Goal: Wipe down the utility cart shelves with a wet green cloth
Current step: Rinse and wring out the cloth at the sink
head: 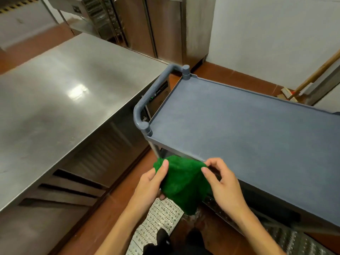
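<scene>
cloth: crumpled wet green cloth (184, 183), 6 o'clock, off the shelf
hands: left hand (152, 183) and right hand (223, 183) both pinch it
risk: drips on the floor; grey plastic cart top shelf (248, 126) unwiped

Cloth (184, 183): deep green, uniform. 
Cart shelf (248, 129): flat blue-grey. 
Cart handle (152, 91): mid grey, fine ribbed lines along its length. 
Bench (55, 89): brushed silver steel with a white glare patch. 
Floor (114, 196): red-brown. 
Floor grate (158, 218): pale metal, regular rows of dots. 
Wall (266, 34): off-white. 
Broom handle (316, 72): tan wood. 
Hazard strip (16, 5): yellow-and-black diagonals. 
Shoe (162, 236): black.
</scene>
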Tool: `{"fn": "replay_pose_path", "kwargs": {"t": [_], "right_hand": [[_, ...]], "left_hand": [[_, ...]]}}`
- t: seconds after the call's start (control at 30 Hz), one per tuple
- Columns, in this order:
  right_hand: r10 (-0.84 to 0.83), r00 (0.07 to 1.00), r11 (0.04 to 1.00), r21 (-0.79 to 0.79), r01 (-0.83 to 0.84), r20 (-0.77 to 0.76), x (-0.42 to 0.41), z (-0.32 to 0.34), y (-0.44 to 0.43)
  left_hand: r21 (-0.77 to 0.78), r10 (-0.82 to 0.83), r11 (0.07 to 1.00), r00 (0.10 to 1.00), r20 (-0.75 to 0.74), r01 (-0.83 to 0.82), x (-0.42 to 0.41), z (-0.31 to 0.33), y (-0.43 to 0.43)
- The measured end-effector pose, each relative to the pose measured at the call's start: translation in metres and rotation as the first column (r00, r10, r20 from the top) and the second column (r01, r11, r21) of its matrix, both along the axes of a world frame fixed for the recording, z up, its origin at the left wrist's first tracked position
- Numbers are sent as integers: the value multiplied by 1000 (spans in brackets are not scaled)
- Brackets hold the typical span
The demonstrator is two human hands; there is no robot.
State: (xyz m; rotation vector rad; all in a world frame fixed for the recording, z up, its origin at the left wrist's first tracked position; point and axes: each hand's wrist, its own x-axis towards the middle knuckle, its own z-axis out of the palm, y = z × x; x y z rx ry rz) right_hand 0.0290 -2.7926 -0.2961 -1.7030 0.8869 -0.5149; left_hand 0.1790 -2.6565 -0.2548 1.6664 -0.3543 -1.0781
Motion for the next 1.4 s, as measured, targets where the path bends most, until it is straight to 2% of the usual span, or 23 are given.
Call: {"fn": "replay_pose_path", "kwargs": {"t": [0.07, 0.13, 0.2, 0.27, 0.4, 0.53, 0.6, 0.77, 0.9, 1.03, 1.1, 1.23, 1.4], "right_hand": [[14, 999, 1000, -22, -13, 53, 8, 9, 4], [54, 995, 998, -28, -52, 86, 18, 18, 9], [84, 990, 995, -57, -78, 114, 27, 27, 18], [122, 983, 989, -105, -107, 141, 38, 37, 30], [265, 957, 946, -227, -233, 122, 69, 57, 65], [378, 924, 875, -347, -338, 52, 104, 65, 109], [438, 899, 828, -391, -402, 5, 121, 64, 134], [569, 818, 692, -492, -528, -76, 164, 67, 208], [644, 761, 593, -576, -563, -82, 205, 77, 272], [706, 707, 544, -615, -571, -33, 239, 86, 333], [758, 652, 516, -593, -618, -20, 256, 90, 361], [850, 526, 442, -513, -736, -23, 287, 97, 422], [939, 343, 278, -532, -800, -24, 326, 103, 500]], "left_hand": [[56, 48, 997, 998, 47, -51, 10, -4, 15], [100, 189, 977, 982, 18, -190, 23, -6, 32], [82, 365, 929, 929, -57, -360, 40, -9, 55], [65, 451, 891, 892, -31, -449, 56, -11, 87], [30, 334, 939, 931, 150, -342, 69, -7, 154], [82, 152, 975, 892, 426, -206, 88, 2, 226], [162, 47, 974, 842, 538, -158, 96, 2, 265], [279, -25, 906, 619, 785, -318, 107, 5, 363], [336, -41, 807, 520, 853, -487, 112, 17, 438], [252, 163, 669, 469, 868, -699, 97, 31, 508], [221, 239, 609, 441, 865, -762, 90, 35, 539], [234, 144, 531, 359, 922, -814, 77, 39, 592], [223, 120, 401, 292, 949, -889, 64, 46, 653]]}}
